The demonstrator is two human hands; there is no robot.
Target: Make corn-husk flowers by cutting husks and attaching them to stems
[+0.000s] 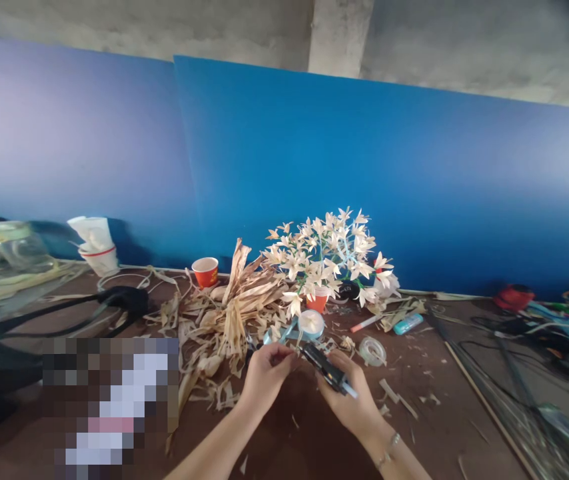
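1. Left of centre, dry husks are lying loose, seemingly still unused.
2. Lower centre, the left hand is pressing its fingertips together; I cannot tell what it is pinching.
3. Right of centre, many white flowers are standing bunched, looking finished.
4. Below them, the right hand is gripping a black glue gun.
5. Farther right, a blue packet is showing unreadable markings.

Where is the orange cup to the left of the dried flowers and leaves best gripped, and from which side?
Probably by the rim of the orange cup, from above: it stands upright, mouth open, with dry leaves to its right and the blue panel behind.
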